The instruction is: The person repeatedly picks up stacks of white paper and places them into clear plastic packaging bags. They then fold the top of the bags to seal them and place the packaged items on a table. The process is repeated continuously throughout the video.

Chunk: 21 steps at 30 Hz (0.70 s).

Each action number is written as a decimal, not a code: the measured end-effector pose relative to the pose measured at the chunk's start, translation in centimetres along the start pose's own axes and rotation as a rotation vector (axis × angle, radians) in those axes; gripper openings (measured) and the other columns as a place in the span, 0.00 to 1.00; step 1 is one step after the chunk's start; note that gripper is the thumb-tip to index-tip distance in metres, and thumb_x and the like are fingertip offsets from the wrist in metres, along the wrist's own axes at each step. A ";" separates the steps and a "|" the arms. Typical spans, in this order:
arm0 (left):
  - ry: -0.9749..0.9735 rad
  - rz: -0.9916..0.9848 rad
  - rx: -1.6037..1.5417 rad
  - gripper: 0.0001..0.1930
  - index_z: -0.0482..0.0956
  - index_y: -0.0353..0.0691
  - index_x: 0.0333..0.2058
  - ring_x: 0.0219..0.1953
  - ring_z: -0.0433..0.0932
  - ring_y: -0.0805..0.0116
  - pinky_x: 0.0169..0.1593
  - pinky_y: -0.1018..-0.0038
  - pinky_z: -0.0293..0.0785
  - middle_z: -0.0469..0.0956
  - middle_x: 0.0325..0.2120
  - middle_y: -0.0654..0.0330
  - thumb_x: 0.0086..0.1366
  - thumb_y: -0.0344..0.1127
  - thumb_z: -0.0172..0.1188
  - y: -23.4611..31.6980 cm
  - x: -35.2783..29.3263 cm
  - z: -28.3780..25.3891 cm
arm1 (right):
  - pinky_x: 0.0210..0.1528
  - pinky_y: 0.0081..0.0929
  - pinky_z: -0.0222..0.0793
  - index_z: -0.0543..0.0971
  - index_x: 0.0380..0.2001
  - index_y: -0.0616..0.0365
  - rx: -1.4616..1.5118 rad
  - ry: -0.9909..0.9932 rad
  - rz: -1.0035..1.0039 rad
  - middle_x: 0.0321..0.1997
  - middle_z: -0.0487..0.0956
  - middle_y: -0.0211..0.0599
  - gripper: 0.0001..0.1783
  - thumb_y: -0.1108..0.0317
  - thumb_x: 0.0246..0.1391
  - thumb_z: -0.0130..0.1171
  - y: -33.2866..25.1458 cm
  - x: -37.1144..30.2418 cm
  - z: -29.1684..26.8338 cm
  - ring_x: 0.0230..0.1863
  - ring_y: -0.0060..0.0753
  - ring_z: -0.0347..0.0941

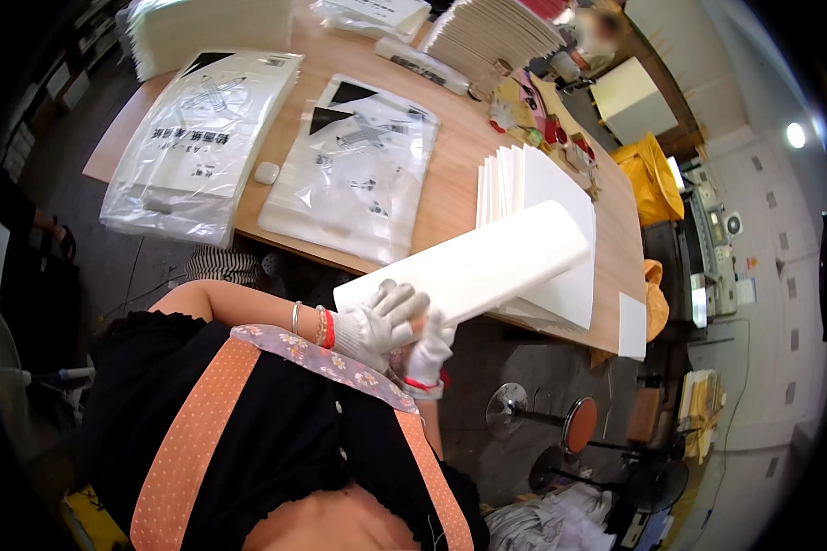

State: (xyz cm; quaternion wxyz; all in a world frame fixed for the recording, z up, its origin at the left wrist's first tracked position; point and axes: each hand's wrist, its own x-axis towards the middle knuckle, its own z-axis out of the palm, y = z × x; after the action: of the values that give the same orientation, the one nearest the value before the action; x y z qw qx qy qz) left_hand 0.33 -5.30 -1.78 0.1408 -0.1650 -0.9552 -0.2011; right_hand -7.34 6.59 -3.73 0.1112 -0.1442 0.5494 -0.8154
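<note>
Got a bowed paper stack (473, 259) gripped in gloved left hand (374, 329) and right hand (428, 353), kinda over the near edge of the table (452, 197).

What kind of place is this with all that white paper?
Probably a small workshop or packing room for paper, though I can't be sure. There's a fanned stack of white sheets and a clear plastic package, both on a big wooden table.

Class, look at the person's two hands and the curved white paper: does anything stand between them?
Nothing visible except the white gloves: the left hand and right hand are at the near edge of the curved white paper. The fanned white sheets lie beyond it.
</note>
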 end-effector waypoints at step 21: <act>-0.131 -0.245 -0.195 0.17 0.73 0.40 0.39 0.35 0.77 0.56 0.37 0.57 0.73 0.76 0.29 0.53 0.50 0.39 0.57 -4.8 7.2 -5.3 | 0.48 0.34 0.66 0.67 0.50 0.56 -0.995 -0.574 -0.117 0.46 0.73 0.43 0.22 0.63 0.51 0.53 7.9 8.2 -6.3 0.47 0.40 0.70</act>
State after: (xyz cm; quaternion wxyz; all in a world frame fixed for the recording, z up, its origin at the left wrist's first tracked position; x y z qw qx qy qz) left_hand -6.87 -9.87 3.67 0.0359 -0.0728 -0.9513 -0.2973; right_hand -17.08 6.31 -12.42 0.1293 -0.4248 0.8057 -0.3919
